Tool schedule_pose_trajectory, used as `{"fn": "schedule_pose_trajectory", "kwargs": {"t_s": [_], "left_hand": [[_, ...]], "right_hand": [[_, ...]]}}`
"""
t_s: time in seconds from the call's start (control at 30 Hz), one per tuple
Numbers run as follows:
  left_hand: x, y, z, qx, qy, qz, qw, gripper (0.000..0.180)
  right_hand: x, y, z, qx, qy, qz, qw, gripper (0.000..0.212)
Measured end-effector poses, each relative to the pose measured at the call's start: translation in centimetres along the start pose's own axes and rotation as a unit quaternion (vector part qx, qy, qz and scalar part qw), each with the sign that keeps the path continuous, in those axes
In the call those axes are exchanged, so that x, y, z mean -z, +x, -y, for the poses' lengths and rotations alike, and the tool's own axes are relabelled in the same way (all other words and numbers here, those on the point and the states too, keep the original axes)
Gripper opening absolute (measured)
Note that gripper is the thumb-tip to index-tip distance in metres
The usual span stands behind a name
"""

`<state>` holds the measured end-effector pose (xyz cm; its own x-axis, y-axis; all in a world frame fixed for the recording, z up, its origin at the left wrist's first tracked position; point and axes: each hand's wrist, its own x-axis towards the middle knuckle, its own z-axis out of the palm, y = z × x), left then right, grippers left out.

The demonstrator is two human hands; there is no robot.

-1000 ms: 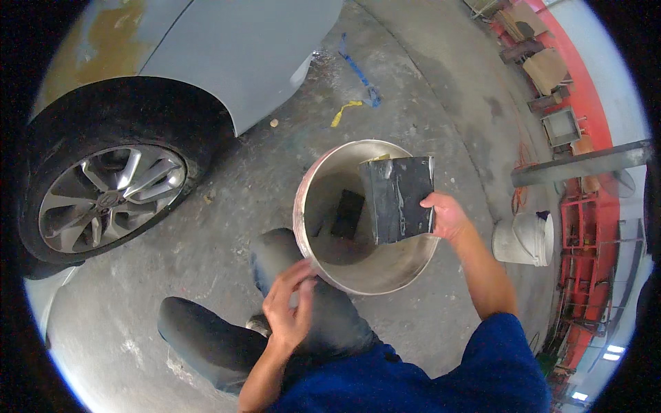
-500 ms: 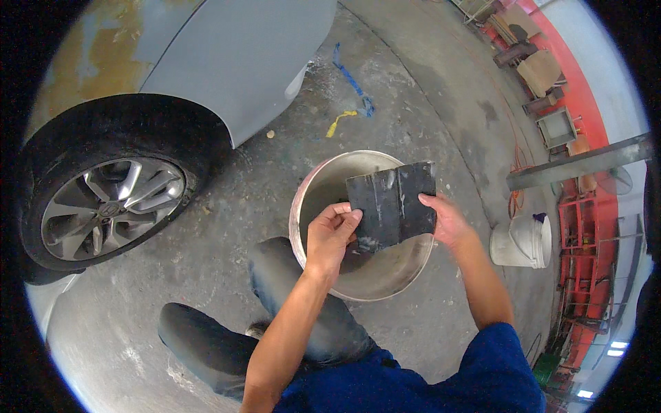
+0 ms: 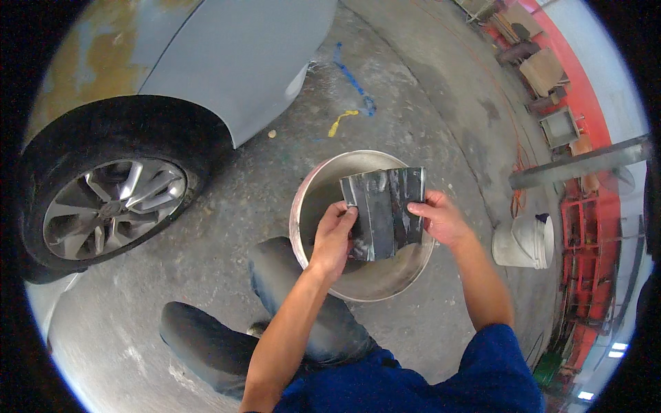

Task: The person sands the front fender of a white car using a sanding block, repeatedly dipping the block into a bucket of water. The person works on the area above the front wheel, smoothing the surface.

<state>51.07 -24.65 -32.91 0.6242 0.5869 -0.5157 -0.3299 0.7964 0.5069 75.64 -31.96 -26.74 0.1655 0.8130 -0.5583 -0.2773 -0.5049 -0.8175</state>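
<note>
**Right hand (image 3: 441, 217) has shifted inward, and the black sheet (image 3: 382, 217) sits slightly lower and further left than half a second ago**

From my end of the feed, I see both hands on the sheet. The left hand (image 3: 332, 237) has its thumb on the near face and its fingers clamped at the left edge; the right pinches the opposite edge the same way. The sheet is creased lengthwise, streaked with pale residue, and held over the mouth of a large off-white bucket (image 3: 399, 274). I cannot tell whether it touches the rim.

For markings, I get a small emblem at the hub of the car wheel (image 3: 113, 206), too blurred for me to read.

The concrete floor (image 3: 427, 124) is grey, stained and flecked white. A blue strap (image 3: 354, 81) and a yellow strip (image 3: 341, 122) lie on it beyond the bucket. To my right stand a white pail (image 3: 522, 241) and a red rack (image 3: 585, 255), near a wall with a red band (image 3: 589, 82).
</note>
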Motion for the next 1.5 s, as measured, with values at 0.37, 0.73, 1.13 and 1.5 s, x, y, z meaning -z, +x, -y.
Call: {"fn": "schedule_pose_trajectory", "kwargs": {"t_s": [0.37, 0.73, 1.13, 1.5], "left_hand": [[-4.0, 1.3, 10.9, -0.142, 0.204, -0.014, 0.968, 0.02], [-2.6, -0.7, 6.9, -0.189, 0.373, -0.067, 0.906, 0.038], [-0.4, 0.3, 5.1, -0.022, 0.028, 0.11, 0.993, 0.023], [2.0, -4.7, -12.6, -0.392, 0.565, -0.073, 0.722, 0.032]], "right_hand": [[0.3, -1.9, -4.1, 0.012, -0.02, 0.005, 1.0, 0.046], [-0.8, -1.6, -6.1, 0.136, -0.112, -0.179, 0.968, 0.073], [-0.7, -1.6, -4.2, 0.019, 0.043, -0.075, 0.996, 0.038], [-12.5, 2.5, 3.6, 0.067, -0.031, 0.057, 0.996, 0.042]]}}
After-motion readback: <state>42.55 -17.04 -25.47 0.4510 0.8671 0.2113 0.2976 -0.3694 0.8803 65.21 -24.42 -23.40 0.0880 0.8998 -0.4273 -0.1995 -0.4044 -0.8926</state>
